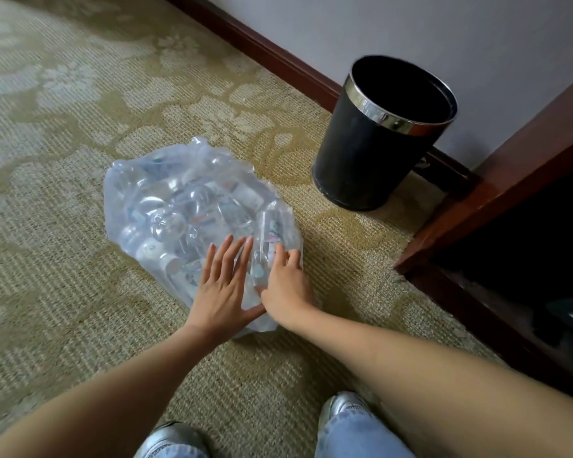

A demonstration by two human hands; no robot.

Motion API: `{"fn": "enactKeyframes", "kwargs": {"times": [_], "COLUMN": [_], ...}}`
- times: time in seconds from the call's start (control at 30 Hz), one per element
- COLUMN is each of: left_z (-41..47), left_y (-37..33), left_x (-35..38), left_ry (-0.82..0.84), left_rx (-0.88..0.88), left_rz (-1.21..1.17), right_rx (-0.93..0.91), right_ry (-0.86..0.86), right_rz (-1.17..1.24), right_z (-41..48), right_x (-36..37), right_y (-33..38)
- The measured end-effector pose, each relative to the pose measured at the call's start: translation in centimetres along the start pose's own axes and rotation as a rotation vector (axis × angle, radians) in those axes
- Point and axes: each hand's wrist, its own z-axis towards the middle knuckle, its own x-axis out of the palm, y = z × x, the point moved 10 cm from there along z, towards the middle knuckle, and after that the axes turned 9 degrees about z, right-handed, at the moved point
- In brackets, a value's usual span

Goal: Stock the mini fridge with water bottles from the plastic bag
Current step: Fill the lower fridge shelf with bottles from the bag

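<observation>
On carpet (80, 200), clear bag (129, 180), bottles (170, 225) inside

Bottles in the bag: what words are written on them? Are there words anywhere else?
No text here can be read.
Bottle labels inside the plastic bag: coloured marks only, too blurred to read.
Black bin: no writing shows.

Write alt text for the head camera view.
A left hand lies flat on a clear plastic bag of water bottles on patterned beige carpet while the right hand grips its edge. A black round waste bin stands beyond.
</observation>
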Motion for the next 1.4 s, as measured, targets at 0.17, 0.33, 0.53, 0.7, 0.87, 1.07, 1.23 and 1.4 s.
{"fn": "enactKeyframes", "kwargs": {"times": [0.17,0.33,0.53,0.7,0.87,1.07,1.23,1.4], "left_z": [-0.3,-1.0,-1.5,-1.5,-1.2,-1.1,-1.1,-1.2], "left_y": [0.0,0.2,0.2,0.1,0.0,0.5,0.7,0.8], "left_x": [0.4,0.3,0.1,0.3,0.3,0.2,-0.2,0.0], "left_ry": [0.017,0.007,-0.013,-0.013,-0.026,-0.072,-0.117,-0.101], "left_rx": [0.017,0.017,0.032,0.021,0.021,0.021,0.027,0.006], "left_rz": [0.034,0.016,0.01,-0.002,0.03,-0.019,-0.099,-0.097], "right_rx": [0.038,0.071,0.147,0.168,0.285,0.206,0.184,0.301], "right_ry": [0.082,0.137,0.199,0.304,0.265,0.095,0.135,0.177], "right_rz": [-0.07,-0.155,-0.266,-0.299,-0.029,0.398,0.684,0.253], "right_z": [0.2,0.2,0.6,0.7,1.3,1.7,1.6,1.0], "right_x": [0.9,1.1,1.8,2.8,3.1,2.8,1.8,1.2], "right_y": [-0.5,-0.3,0.0,0.2,-1.4,-2.5,-2.3,-2.2]}}
